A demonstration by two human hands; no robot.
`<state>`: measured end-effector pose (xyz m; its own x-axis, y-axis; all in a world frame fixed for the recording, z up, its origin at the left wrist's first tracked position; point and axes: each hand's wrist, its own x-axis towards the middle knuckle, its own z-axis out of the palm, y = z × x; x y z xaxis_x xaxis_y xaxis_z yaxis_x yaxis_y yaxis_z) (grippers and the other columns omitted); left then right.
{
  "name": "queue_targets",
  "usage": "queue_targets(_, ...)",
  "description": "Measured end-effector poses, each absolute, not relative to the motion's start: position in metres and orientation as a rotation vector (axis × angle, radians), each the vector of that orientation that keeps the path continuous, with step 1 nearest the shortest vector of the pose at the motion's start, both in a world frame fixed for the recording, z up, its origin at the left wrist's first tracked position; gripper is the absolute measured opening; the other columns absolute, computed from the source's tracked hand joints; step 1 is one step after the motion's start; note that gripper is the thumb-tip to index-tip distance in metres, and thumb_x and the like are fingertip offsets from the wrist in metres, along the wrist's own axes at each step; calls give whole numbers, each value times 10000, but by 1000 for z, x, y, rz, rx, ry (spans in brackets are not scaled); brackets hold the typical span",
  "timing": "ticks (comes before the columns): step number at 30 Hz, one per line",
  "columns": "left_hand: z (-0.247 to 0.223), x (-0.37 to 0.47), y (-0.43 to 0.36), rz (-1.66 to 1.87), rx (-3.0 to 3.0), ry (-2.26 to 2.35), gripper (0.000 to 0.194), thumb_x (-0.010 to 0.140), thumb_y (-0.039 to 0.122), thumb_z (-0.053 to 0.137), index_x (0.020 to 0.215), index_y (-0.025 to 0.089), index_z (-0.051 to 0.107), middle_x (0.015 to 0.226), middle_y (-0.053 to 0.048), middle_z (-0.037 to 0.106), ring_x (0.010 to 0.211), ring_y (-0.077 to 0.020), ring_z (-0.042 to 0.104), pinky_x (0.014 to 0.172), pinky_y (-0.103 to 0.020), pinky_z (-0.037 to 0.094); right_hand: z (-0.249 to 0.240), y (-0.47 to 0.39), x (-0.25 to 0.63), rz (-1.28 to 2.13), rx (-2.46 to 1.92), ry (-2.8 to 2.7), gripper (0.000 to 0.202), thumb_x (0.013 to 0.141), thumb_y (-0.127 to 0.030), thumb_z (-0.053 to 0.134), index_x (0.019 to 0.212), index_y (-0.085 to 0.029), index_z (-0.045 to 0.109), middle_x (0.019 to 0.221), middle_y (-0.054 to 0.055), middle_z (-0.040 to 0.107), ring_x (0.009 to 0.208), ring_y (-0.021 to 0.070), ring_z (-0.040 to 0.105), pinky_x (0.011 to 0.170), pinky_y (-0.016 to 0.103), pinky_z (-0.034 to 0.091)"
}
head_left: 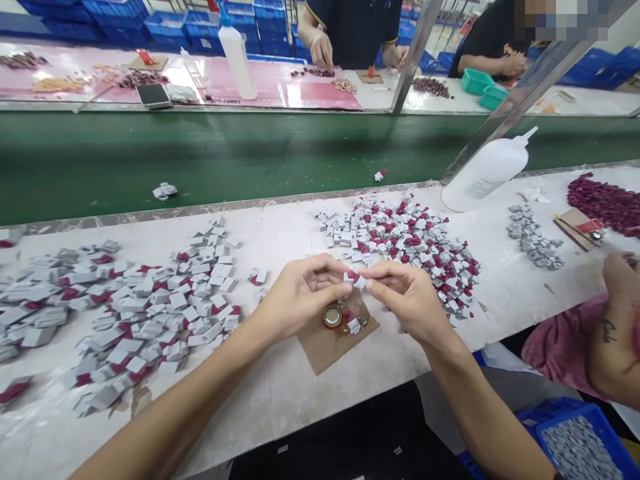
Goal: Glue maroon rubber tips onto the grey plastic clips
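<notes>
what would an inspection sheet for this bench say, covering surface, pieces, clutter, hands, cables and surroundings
Surface: white table, smudged in places
Pieces: a small grey-and-red piece in both hands; loose heaps to the left and right
Clutter: cardboard bearing a bottle cap and a second piece; white bottle near the far edge; stray bits on the green strip
Hands: left hand and right hand pinch the same piece
Cables: nothing seen
Surroundings: people across the strip, another person's arm at right, blue crates behind
</notes>
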<state>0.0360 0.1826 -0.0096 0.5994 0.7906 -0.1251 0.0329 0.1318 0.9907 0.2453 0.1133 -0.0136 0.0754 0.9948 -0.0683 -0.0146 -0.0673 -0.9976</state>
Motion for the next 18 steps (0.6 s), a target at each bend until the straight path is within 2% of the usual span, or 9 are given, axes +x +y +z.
queue_targets(6, -9, 41, 200, 640, 1433, 786, 219, 906, 368, 856, 1046, 212, 792, 991, -67, 847, 900, -238, 803, 835, -390, 665, -26, 130, 251, 1229, -1226, -1104, 256, 876, -462, 936, 1011, -248, 896, 1022, 75, 882, 980, 265, 854, 910, 420, 728)
queue_targets(9, -7, 47, 227, 605, 1562, 810, 230, 884, 379, 858, 1021, 206, 795, 976, -71, 841, 908, -249, 792, 833, -389, 650, -23, 152, 262, 1206, -1274, -1247, 284, 912, -464, 894, 1090, -243, 878, 1036, 80, 878, 959, 266, 844, 914, 459, 718)
queue_targets(11, -7, 50, 253, 688, 1645, 891, 219, 870, 355, 859, 1022, 206, 805, 1033, -82, 846, 929, -252, 783, 861, -396, 642, -12, 179, 275, 1039, -1392, -1378, 286, 961, -408, 835, 1193, -243, 859, 1085, 89, 874, 936, 265, 828, 879, 468, 708)
queue_targets(13, -9, 55, 284, 843, 1663, 1039, 200, 866, 310, 854, 1032, 206, 813, 1078, -91, 843, 939, -248, 768, 867, -391, 633, 1, 218, 290, 722, -1581, -1470, 304, 1017, -318, 739, 1295, -230, 826, 1175, 107, 862, 921, 261, 810, 859, 462, 688)
queue_targets(15, -15, 61, 317, 949, 1583, 1188, 151, 871, 256, 840, 1006, 200, 802, 1039, -94, 836, 932, -241, 759, 859, -373, 624, 11, 264, 304, 431, -1815, -1558, 343, 1029, -190, 651, 1341, -193, 793, 1344, 130, 815, 1040, 257, 800, 985, 443, 650)
queue_targets(16, -19, 65, 333, 949, 1546, 1256, 131, 877, 234, 837, 994, 197, 792, 1026, -95, 832, 924, -235, 758, 861, -364, 621, 12, 288, 309, 363, -1960, -1604, 369, 1030, -179, 642, 1378, -182, 766, 1333, 128, 813, 1083, 259, 794, 1052, 436, 622)
queue_targets(18, -29, 76, 362, 906, 1512, 1401, 91, 896, 183, 815, 973, 192, 767, 1018, -96, 826, 913, -224, 761, 869, -353, 617, 7, 332, 312, 360, -2065, -1603, 401, 999, -226, 720, 1386, -123, 746, 1252, 169, 820, 1150, 319, 779, 1113, 477, 582)
